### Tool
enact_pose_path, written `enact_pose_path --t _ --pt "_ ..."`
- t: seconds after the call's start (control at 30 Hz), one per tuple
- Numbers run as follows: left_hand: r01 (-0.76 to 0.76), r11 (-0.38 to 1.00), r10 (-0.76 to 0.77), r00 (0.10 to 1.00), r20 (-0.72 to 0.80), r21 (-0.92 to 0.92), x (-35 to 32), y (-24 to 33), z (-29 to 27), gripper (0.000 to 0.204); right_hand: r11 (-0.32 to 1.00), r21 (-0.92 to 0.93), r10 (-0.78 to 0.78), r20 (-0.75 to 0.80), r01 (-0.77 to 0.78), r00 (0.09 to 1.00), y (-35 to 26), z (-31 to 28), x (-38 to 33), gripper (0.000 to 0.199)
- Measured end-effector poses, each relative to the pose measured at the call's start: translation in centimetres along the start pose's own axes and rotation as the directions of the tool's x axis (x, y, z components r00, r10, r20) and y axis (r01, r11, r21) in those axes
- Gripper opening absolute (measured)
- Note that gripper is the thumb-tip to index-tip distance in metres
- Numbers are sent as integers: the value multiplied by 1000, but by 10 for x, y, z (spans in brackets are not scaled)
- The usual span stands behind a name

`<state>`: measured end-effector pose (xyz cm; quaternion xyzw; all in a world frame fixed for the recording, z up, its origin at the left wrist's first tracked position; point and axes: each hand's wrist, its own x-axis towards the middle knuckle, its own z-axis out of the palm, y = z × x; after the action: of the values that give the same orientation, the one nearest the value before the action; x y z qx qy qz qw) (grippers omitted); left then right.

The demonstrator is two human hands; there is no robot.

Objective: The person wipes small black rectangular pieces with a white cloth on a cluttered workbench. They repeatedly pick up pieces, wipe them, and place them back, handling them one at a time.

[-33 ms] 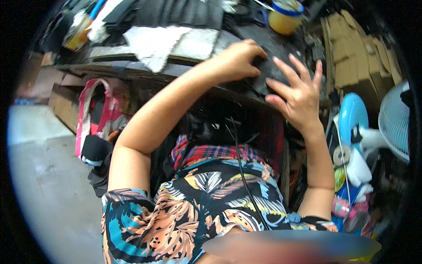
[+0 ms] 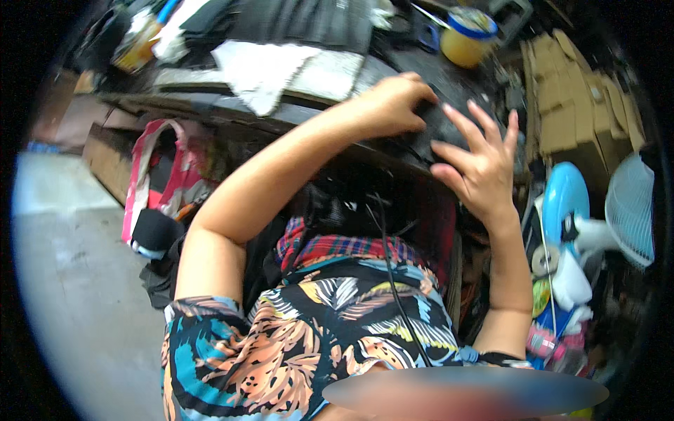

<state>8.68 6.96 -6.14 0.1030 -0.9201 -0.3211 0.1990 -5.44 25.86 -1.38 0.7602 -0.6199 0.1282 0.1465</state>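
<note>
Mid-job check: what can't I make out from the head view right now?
- Head view: whether the left hand grips anything; its own curled shape, blur and the dark background hide this.
- Head view: what fills the yellow tub; too small and blurred.
- Head view: the right side of the white fan; cut off by the picture's black border.
- Head view: the dark ridged sheet's far end; cut off by the upper edge.

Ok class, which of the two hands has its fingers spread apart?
The right hand, nearer the cardboard: its fingers fan out, while the left hand has its fingers curled in.
</note>
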Motion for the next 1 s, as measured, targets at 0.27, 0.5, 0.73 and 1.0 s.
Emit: enact_pose_path --t 0.27,0.5,0.73,1.0 --pt "-129 956 9 911 -413 -264 -4 20 -23 43 820 553 257 -128 -146 958 0 17 6 45" --pt "-8 982 129 765 -631 191 -25 -20 -112 50 886 456 243 -305 -83 921 15 24 -8 57" --pt "607 588 -47 686 -726 535 -50 -88 -203 67 891 436 288 -321 -129 902 27 7 -13 53" --pt "353 517 367 732 -574 780 11 -51 -143 52 929 302 295 -254 -214 921 58 -25 5 41"
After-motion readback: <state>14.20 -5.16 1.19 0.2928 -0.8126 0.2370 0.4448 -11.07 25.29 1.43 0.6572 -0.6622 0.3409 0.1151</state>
